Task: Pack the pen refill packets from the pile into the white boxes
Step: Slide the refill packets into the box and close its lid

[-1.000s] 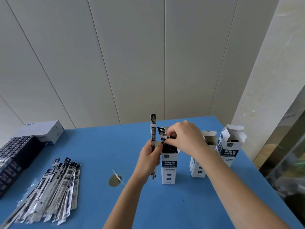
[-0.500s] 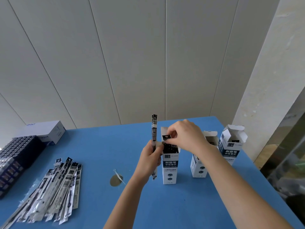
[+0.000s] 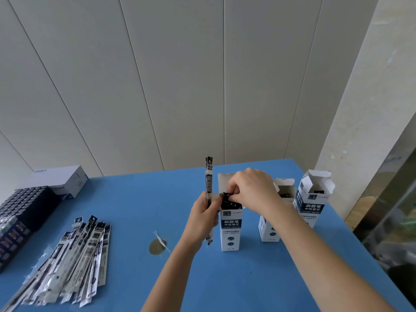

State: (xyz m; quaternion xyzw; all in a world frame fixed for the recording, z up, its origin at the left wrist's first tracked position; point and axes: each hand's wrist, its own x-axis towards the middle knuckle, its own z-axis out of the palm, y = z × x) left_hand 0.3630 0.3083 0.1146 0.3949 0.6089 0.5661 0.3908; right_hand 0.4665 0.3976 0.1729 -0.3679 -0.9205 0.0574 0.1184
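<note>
**Head view: one packet held upright beside the open box**

1. Held packet point(image 3: 209, 183): long axis vertical, printed header pointing to 12 o'clock, lower end pointing to 6 o'clock and clear of the blue table point(image 3: 135, 199). It stands just beside the first white box point(image 3: 230, 230), at the box's 9 o'clock.
2. Left hand point(image 3: 203, 218): fingers and thumb curled round the lower half of the held packet.
3. Right hand point(image 3: 252, 190): over the open mouth of the first white box, fingertips curled and pinching the dark tops of the boxed packets point(image 3: 227, 199), which stand upright inside.
4. Pile point(image 3: 74, 262): flat on the table at 8 o'clock of the first white box, well apart from it. The packets fan out, with long axes running from 7 o'clock to 1 o'clock.
5. Second box point(image 3: 269, 230): upright at 3 o'clock of the first, flaps open, partly hidden by the right forearm.
6. Third box point(image 3: 311, 199): upright at 2 o'clock, flaps open.
7. Surroundings: a round patch point(image 3: 157, 246) with a white scrap across it lies between the pile and the left forearm. A dark tray point(image 3: 24, 212) and a white carton point(image 3: 65, 183) sit at 10 o'clock, along the table's far left edge.
</note>
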